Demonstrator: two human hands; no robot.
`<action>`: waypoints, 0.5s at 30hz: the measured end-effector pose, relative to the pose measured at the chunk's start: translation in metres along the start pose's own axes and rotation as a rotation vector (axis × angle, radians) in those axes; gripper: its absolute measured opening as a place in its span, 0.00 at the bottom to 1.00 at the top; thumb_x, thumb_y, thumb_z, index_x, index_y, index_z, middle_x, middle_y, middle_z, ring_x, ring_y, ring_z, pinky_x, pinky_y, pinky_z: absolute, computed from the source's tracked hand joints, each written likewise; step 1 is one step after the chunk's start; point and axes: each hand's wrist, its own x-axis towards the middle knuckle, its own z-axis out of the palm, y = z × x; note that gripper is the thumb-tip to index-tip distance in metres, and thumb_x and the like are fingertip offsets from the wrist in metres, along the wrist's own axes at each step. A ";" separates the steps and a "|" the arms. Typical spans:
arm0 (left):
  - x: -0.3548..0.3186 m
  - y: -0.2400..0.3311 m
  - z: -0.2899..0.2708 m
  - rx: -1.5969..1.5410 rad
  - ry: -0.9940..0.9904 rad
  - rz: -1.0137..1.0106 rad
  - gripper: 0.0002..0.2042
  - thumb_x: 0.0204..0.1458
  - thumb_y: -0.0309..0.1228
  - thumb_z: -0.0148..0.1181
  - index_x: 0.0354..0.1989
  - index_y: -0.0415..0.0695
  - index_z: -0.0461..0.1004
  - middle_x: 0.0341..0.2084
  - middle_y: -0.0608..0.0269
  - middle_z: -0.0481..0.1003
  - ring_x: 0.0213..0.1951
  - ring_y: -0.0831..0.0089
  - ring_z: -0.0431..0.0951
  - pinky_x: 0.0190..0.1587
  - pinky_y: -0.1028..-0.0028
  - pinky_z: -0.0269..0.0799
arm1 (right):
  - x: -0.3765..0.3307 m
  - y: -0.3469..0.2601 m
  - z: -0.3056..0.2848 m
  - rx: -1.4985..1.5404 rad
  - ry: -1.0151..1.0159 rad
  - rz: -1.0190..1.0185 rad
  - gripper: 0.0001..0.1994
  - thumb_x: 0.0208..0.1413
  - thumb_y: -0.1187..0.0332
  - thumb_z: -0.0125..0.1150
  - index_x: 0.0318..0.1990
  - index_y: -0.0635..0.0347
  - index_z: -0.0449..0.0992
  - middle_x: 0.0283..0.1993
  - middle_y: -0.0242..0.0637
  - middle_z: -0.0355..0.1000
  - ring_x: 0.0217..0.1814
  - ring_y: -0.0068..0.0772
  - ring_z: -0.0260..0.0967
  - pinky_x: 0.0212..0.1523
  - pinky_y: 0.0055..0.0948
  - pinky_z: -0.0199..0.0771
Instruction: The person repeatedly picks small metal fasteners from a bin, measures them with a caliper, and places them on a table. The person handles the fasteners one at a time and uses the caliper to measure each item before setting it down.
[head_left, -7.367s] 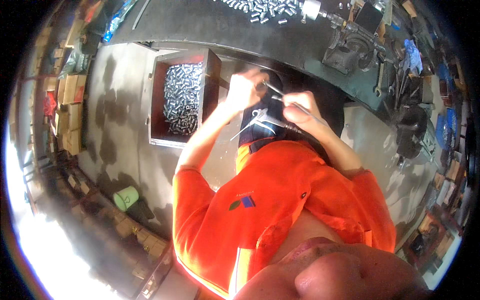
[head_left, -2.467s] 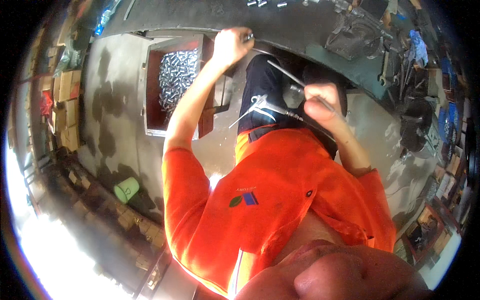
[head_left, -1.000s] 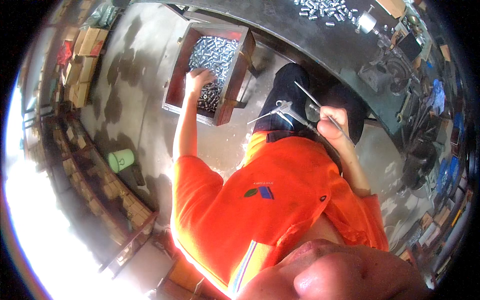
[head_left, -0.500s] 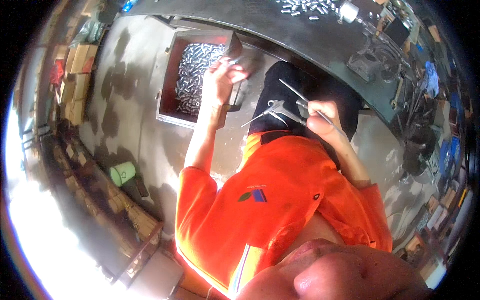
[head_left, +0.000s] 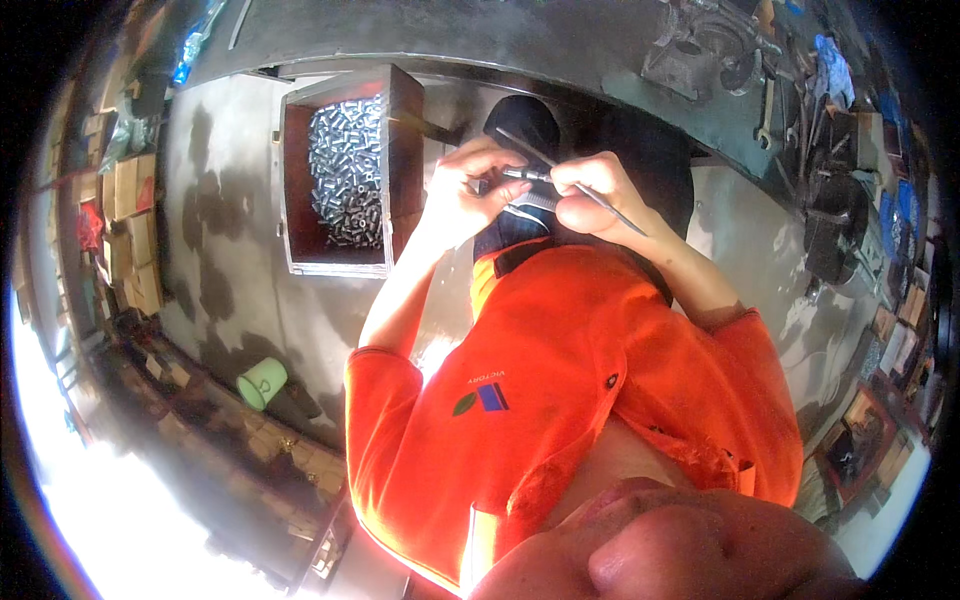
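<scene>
My right hand (head_left: 597, 190) is closed around a thin metal rod (head_left: 622, 214), which slants from upper left to lower right. Close beside it, my left hand (head_left: 468, 192) pinches a small metal cylinder (head_left: 520, 174) at its fingertips; the fingers cover part of it. The two hands almost meet above my lap. Below them is a grey air blow gun (head_left: 537, 201), mostly hidden by the hands. To the left of my left hand, a wooden box (head_left: 404, 150) with a reddish inside holds many small shiny metal cylinders (head_left: 345, 165).
A dark workbench (head_left: 430, 35) runs across the far side, with a vise (head_left: 705, 45) and a wrench (head_left: 767, 115) at its right. A light green bucket (head_left: 262, 384) lies on the stained floor at left. Cardboard boxes (head_left: 135, 190) line the left side.
My left hand has moved from over the box to the right, in front of my lap. My right hand has shifted left with the rod to meet it. The view has turned slightly.
</scene>
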 end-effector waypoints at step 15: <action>-0.002 -0.003 0.014 -0.638 -0.084 -0.258 0.09 0.49 0.24 0.59 0.37 0.34 0.72 0.20 0.62 0.74 0.22 0.79 0.74 0.27 0.80 0.71 | -0.004 0.003 0.007 -0.005 0.088 -0.039 0.10 0.35 0.73 0.58 0.15 0.60 0.60 0.12 0.41 0.55 0.12 0.34 0.52 0.16 0.29 0.55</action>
